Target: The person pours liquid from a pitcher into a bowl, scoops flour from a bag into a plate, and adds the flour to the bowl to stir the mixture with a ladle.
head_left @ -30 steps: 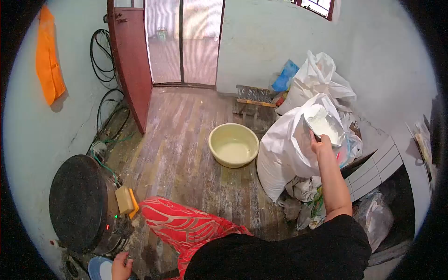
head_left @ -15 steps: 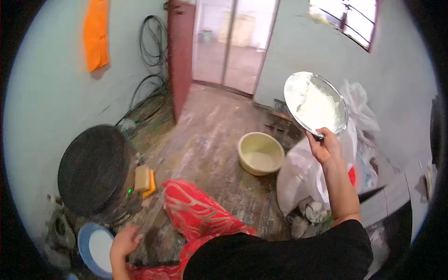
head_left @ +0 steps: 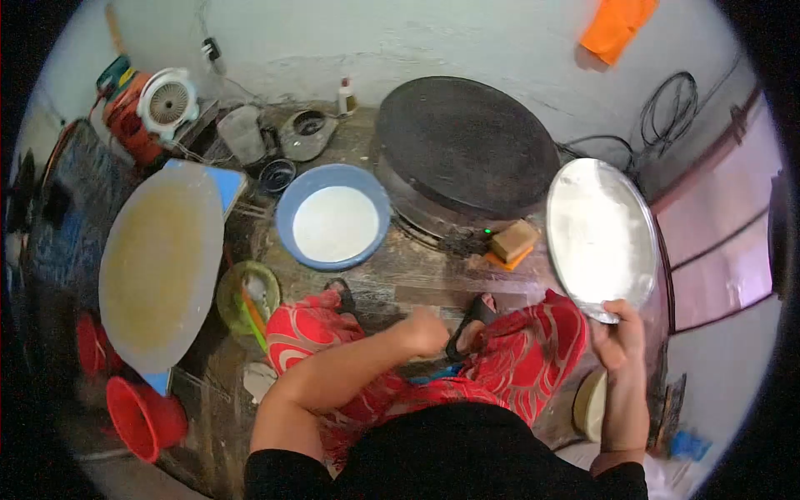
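Griddle (head_left: 467,146), black and round, is set on the floor by the wall, within reach of the seated person. At left, a wide round tray (head_left: 158,267) is laid flat, covered by a pale yellow sheet. A metal pan (head_left: 600,237) of white powder is held out at right beside the griddle, kept near level, seemingly so nothing spills; its rim is pinched by the right hand (head_left: 617,337). A blue basin (head_left: 333,218) of white liquid is placed between tray and griddle. The left hand (head_left: 425,331) is curled closed above the knee; whether anything is inside cannot be told. A yellow block (head_left: 512,242) is rested at the griddle's edge.
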### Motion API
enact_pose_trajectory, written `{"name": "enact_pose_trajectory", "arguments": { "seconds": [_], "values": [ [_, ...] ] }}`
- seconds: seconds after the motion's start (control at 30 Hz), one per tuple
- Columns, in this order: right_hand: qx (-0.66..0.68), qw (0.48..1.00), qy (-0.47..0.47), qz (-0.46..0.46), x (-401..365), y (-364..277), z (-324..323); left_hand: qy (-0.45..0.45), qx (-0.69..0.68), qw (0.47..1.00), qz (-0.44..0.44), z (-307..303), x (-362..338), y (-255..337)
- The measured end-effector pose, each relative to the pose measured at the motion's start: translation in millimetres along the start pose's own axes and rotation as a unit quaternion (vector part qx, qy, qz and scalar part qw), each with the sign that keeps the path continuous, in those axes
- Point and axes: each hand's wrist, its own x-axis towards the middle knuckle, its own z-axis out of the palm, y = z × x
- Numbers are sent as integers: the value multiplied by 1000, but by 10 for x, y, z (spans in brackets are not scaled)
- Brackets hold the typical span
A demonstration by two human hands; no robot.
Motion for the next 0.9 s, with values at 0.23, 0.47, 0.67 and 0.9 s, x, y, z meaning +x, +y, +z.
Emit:
{"name": "enact_pose_trajectory", "arguments": {
  "seconds": [0.23,0.47,0.67,0.9],
  "values": [
    [-116,973,-135,147,1083,999,1134,14,22,1000,-5,68,-131,226],
    [-197,942,-182,203,1812,2013,2139,60,134,989,13,-317,-609,231],
    [-341,928,-147,33,2469,2887,2591,-4,-16,998,-61,-315,-249,236],
    [-610,768,-130,-143,2983,3400,2887,90,75,984,-134,-128,126,371]
  ]
}}
